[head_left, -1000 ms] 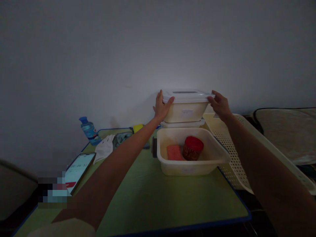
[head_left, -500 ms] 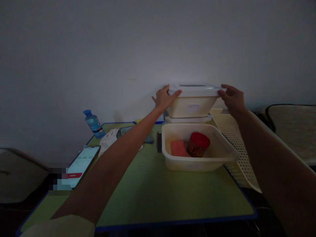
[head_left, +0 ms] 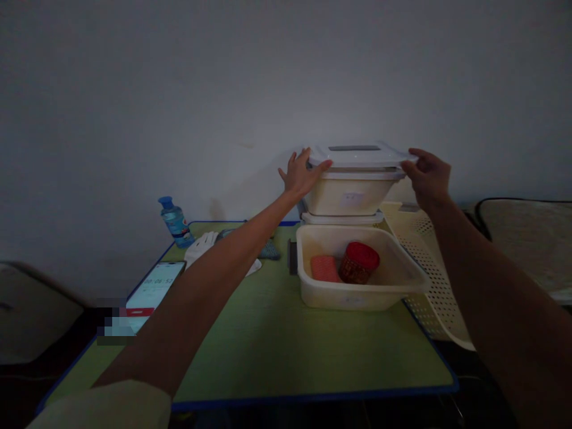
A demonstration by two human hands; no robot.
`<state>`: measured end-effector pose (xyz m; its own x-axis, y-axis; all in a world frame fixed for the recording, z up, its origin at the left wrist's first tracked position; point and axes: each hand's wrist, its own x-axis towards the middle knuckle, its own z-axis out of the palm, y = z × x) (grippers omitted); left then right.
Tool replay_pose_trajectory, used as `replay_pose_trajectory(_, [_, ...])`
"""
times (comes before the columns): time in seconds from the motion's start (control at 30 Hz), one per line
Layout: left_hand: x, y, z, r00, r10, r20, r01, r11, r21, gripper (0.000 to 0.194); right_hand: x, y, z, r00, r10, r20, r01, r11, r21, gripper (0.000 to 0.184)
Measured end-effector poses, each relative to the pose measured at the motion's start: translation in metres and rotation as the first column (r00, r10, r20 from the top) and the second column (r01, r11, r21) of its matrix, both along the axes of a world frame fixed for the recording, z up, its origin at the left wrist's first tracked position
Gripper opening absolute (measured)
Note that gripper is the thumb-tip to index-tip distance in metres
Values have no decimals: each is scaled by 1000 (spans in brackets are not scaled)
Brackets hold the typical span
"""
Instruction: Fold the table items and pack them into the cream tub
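A white lid [head_left: 363, 156] is raised slightly above a cream container [head_left: 353, 193] that stands on another lidded container [head_left: 343, 218] at the back of the green table [head_left: 277, 345]. My left hand [head_left: 300, 174] grips the lid's left edge. My right hand [head_left: 428, 175] grips its right edge. In front sits an open cream tub [head_left: 402, 277] holding a red-lidded jar [head_left: 360, 262] and a pink block [head_left: 325, 268].
A perforated cream basket [head_left: 429, 280] leans off the table's right side. A phone [head_left: 152, 292], white gloves [head_left: 201, 245] and a water bottle [head_left: 174, 221] lie at the left. A wall stands close behind. A cushioned surface [head_left: 527, 238] is at the far right.
The lid has come up off the top container, held by both hands; a gap now shows under it. The view has shifted slightly.
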<state>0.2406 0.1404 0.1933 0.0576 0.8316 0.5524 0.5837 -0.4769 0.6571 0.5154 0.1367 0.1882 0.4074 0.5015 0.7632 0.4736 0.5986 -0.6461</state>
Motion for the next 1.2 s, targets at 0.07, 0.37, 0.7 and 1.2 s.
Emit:
replay_pose_trajectory(0.07, [-3,-1,5,999,-22,34,20,998,57,64,-3,-5,11,1000,-12,-9,13,997,77,34])
replay_pose_trajectory(0.37, [-24,-19,11,999,-31,31,18,931,364,68,-27,-77,39,999,51,17,-53,947,315,40])
replay_pose_trajectory(0.7, [-49,-132,-6,999,-28,27,18,948,318,69,-52,-155,-9,998,26,-56,-12,973,232,37])
replay_pose_trajectory(1.2, [-49,-146,-112,993,-68,93,58,992,114,53,-48,-189,-103,990,51,-131,-76,978,-193,42])
